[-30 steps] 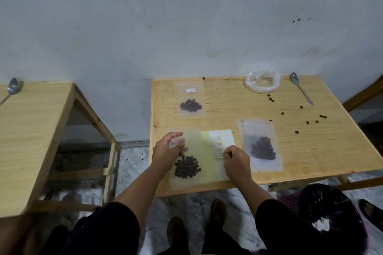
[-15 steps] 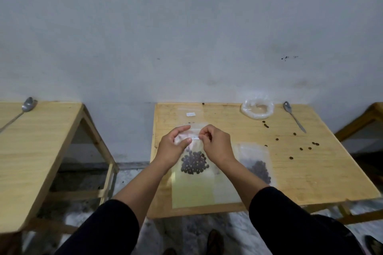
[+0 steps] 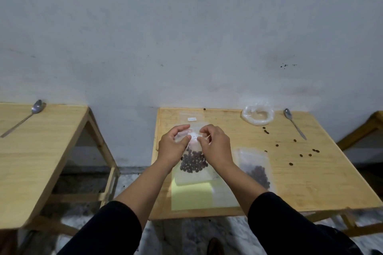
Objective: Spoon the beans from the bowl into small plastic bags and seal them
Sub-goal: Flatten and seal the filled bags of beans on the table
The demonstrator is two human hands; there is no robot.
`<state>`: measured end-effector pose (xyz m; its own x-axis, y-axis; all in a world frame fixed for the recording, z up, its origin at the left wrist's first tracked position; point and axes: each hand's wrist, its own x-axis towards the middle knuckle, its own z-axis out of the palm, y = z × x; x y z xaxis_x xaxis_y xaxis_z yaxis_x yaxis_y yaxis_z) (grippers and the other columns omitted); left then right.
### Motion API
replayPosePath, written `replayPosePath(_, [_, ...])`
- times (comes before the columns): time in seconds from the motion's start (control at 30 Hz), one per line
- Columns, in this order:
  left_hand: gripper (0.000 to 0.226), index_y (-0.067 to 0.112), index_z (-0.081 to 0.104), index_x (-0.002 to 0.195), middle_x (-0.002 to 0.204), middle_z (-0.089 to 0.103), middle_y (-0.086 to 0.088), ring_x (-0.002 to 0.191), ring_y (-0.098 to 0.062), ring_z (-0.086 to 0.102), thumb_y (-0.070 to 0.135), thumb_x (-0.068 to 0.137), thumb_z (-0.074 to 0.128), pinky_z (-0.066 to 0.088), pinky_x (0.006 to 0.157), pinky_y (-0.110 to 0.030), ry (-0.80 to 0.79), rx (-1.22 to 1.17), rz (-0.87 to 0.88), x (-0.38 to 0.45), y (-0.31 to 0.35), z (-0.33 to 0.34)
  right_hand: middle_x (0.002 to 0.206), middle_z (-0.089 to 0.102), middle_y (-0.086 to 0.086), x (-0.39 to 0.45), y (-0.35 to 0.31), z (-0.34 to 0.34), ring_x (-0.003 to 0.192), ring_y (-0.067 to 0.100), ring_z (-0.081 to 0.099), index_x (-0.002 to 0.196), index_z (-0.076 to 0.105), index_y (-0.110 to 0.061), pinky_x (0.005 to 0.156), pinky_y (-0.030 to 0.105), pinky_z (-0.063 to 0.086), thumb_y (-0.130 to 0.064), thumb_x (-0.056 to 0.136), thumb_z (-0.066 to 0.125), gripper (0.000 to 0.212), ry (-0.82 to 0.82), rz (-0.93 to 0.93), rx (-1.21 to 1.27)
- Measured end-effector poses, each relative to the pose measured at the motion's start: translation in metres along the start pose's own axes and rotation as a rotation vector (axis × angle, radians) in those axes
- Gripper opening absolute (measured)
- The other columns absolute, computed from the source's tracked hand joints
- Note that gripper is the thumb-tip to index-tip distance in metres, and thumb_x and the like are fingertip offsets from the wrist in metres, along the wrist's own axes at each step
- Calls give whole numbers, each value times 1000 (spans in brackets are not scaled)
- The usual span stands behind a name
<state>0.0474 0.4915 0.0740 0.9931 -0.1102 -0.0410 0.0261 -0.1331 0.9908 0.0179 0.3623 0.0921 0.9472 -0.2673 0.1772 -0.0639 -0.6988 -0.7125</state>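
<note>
A small clear bag of dark beans [image 3: 193,163] hangs upright above the wooden table [image 3: 310,182]. My left hand [image 3: 173,145] pinches its top edge on the left, and my right hand [image 3: 215,145] pinches the same edge on the right. A second filled bag [image 3: 256,168] lies flat to the right of my right forearm. Behind my hands a third bag [image 3: 191,119] lies near the table's back edge, mostly hidden. The clear plastic bowl [image 3: 258,115] stands at the back right with a metal spoon [image 3: 294,123] beside it. Loose beans [image 3: 300,151] are scattered in front of them.
A yellow sheet and a clear sheet [image 3: 192,196] lie at the table's front edge. A second wooden table [image 3: 31,161] stands to the left with another spoon [image 3: 24,117] on it. A gap of floor separates the two tables. A grey wall rises right behind.
The bag lay flat on the yellow sheet a second ago; both hands have lifted it and now hold its top edge. The view has tilted upward.
</note>
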Motion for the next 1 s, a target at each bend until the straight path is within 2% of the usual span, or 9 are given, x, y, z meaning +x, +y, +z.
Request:
replayPosePath(0.13, [29, 31, 64, 111, 105, 59, 25, 113, -6, 52, 15, 87, 63, 39, 89, -21, 27, -6, -23, -1, 0, 2, 112, 42, -8, -12, 1, 0, 109, 7, 40, 86, 68, -21, 86, 9, 26, -18, 82, 69, 6, 90, 90, 146])
replayPosePath(0.2, [29, 34, 65, 110, 108, 59, 26, 116, -7, 51, 17, 87, 64, 43, 96, -27, 12, -35, -24, -3, -2, 3, 119, 41, -10, -14, 0, -1, 114, 2, 35, 83, 70, -23, 94, 15, 24, -19, 81, 70, 4, 58, 185, 262])
replayPosePath(0.27, [29, 39, 66, 105, 112, 60, 24, 117, -8, 52, 18, 86, 65, 47, 98, -35, -16, -68, -19, -5, -2, 5, 116, 53, -11, -14, 0, -3, 111, 1, 45, 83, 72, -23, 98, 20, 33, -20, 80, 72, 5, 19, 259, 377])
replayPosePath(0.33, [29, 41, 65, 103, 114, 60, 23, 118, -8, 52, 18, 85, 66, 49, 97, -36, -47, -77, -23, -9, 0, 8, 101, 69, -8, -14, -1, -4, 99, 4, 59, 83, 74, -21, 95, 26, 44, -19, 77, 74, 6, 5, 304, 491])
replayPosePath(0.43, [30, 42, 64, 103, 114, 60, 25, 117, -5, 51, 18, 85, 66, 47, 99, -36, -73, -61, -17, -13, -2, 8, 87, 73, -7, -16, 0, -3, 92, 11, 65, 80, 75, -22, 86, 26, 50, -16, 73, 77, 9, 25, 380, 586])
replayPosePath(0.53, [28, 42, 65, 102, 110, 61, 26, 109, 4, 54, 20, 85, 68, 47, 97, -31, -73, -55, -12, -16, -2, 8, 85, 73, -7, -19, 2, -1, 89, 9, 67, 78, 75, -22, 83, 23, 50, -14, 73, 76, 10, 30, 438, 672])
replayPosePath(0.67, [21, 39, 67, 95, 105, 63, 22, 74, 6, 60, 20, 85, 68, 51, 70, -15, 7, -109, -31, -21, 4, 8, 89, 73, -5, -23, -3, 1, 90, 8, 65, 79, 74, -22, 80, 19, 48, -8, 79, 69, 15, 9, 451, 708])
replayPosePath(0.8, [20, 41, 67, 91, 93, 65, 23, 65, 10, 57, 21, 87, 65, 48, 69, -9, 73, -85, -48, -23, 5, 8, 93, 71, -7, -23, -4, 1, 92, 3, 62, 84, 73, -22, 84, 18, 45, -4, 86, 59, 23, -25, 437, 696])
replayPosePath(1.0, [22, 36, 67, 98, 100, 62, 29, 100, 8, 53, 17, 89, 61, 39, 90, -17, 37, -32, -18, -24, 7, 7, 92, 72, -6, -25, 0, 1, 92, 9, 65, 88, 74, -18, 85, 23, 50, -15, 78, 72, 11, -37, 404, 718])
